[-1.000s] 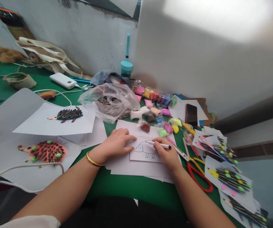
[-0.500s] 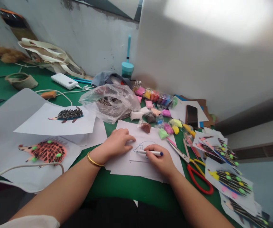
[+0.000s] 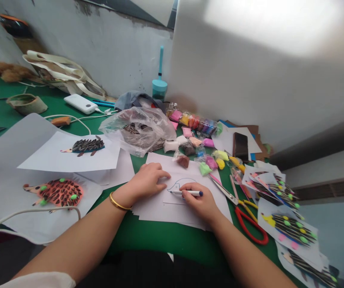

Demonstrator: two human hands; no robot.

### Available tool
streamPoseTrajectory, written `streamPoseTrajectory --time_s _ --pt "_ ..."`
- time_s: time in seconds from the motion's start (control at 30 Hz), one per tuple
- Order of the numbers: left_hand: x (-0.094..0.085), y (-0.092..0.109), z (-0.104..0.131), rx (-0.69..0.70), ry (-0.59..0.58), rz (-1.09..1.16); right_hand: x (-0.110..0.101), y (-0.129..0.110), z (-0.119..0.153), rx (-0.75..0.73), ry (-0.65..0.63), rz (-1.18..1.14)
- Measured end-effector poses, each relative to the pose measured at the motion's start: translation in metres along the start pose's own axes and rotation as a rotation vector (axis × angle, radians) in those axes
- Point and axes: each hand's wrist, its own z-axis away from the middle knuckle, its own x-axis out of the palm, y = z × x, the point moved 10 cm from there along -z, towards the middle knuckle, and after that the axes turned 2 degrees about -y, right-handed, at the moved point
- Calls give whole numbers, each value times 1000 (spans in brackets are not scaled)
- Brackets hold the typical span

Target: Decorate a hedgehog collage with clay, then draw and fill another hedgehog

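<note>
A white marker pen with a dark blue end is pinched in my right hand. Its tip touches a small sheet of paper by the snout of a hedgehog outline drawn in blue. Part of that drawing is hidden under my right fingers. My left hand rests flat on the paper at the drawing's left, fingers spread and holding nothing. Beneath lies a stack of larger white sheets.
Scissors with red handles lie right of the paper. Behind are a plastic bag of sunflower seeds, clay packets and a phone. Seed-covered hedgehog pictures lie left and right. A white cable loops at the left.
My right hand and the pen have shifted very slightly left along the outline's snout. My left hand stays in place.
</note>
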Motion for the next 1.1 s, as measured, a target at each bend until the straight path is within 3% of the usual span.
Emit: streamPoseTrajectory --time_s 1.1 --pt "0 -1 0 11 1 18 -6 0 0 6 54 -4"
